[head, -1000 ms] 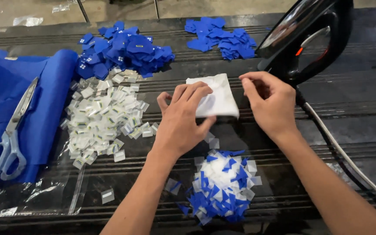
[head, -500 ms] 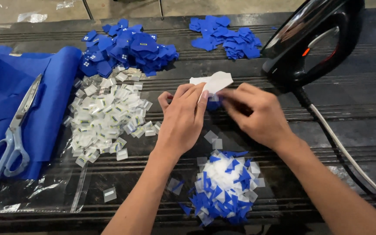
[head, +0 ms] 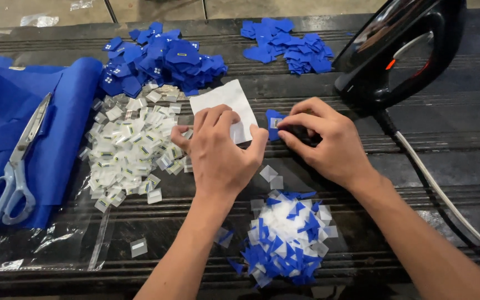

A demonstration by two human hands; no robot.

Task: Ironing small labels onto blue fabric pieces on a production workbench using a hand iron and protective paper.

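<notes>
one iron (head: pixel 401 53), one pair of scissors (head: pixel 12 166), two blue patch piles (head: pixel 162 61), two hands (head: pixel 220 155).

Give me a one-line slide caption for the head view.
Left hand lifts a white sheet while the right hand pinches a small blue fabric piece beside a black iron.

Worktop (head: pixel 140 233): dark, ribbed, dull finish, scuffed in places. White sheet (head: pixel 223 103) under the left hand (head: pixel 218 155): looks like paper or thin cloth, matt, smooth. Small blue patch (head: pixel 273 121) at the right hand (head: pixel 323 144): woven cloth, matt. Blue patch piles (head: pixel 162 61): same matt cloth. Blue fabric (head: pixel 40 111) at left: soft, matt, lightly creased. Scissors (head: pixel 18 161): bright metal blades, pale glossy plastic handles. Small tags (head: pixel 129 150): clear glossy film over white. Iron (head: pixel 401 50): black glossy plastic shell; cord (head: pixel 445 200) smooth and pale. Clear film (head: pixel 29 244) at the front edge: crinkled, shiny.
</notes>
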